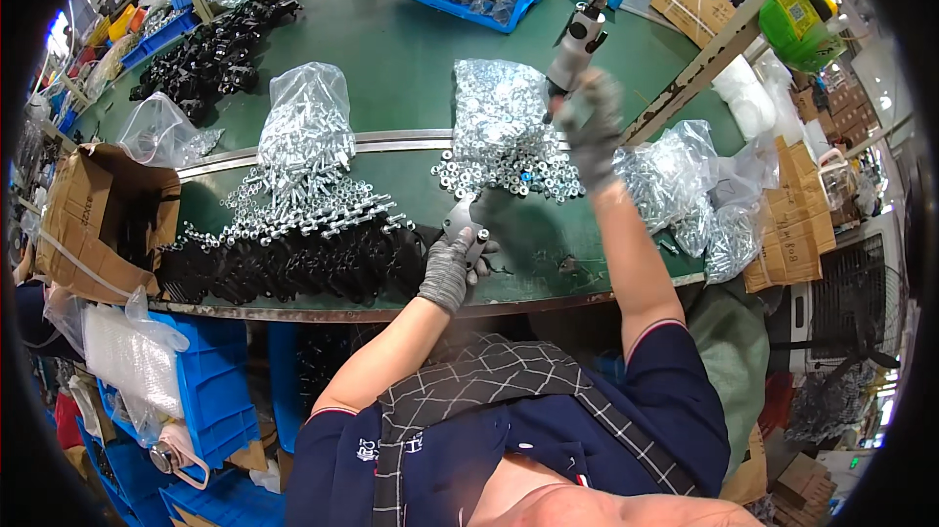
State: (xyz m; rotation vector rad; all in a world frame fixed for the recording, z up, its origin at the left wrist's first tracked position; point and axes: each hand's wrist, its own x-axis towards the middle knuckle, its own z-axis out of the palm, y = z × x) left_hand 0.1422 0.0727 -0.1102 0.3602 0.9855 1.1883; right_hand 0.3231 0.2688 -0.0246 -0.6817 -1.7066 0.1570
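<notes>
My left hand [450, 271], in a grey knit glove, is closed around a silver metal part [460, 218] with a rounded upper end, held over the near edge of the green bench. My gloved right hand [595, 136] is raised at the right, smeared by motion. Beside its fingers hangs a silver and black power screwdriver [575, 50]; whether they grip it is unclear. Between the hands lie loose nuts [501, 173], spilling from a clear plastic bag [499, 102]. Left of them, silver bolts [303, 180] spread out of another bag, above a row of black parts [293, 268].
A metal strip [406, 140] crosses the bench. Far off stands a blue crate [469, 14] of dark parts; black parts [220, 48] are heaped at left. An open carton [98, 219] sits at the left edge. Bags of hardware [670, 175] and a post [704, 58] stand at right.
</notes>
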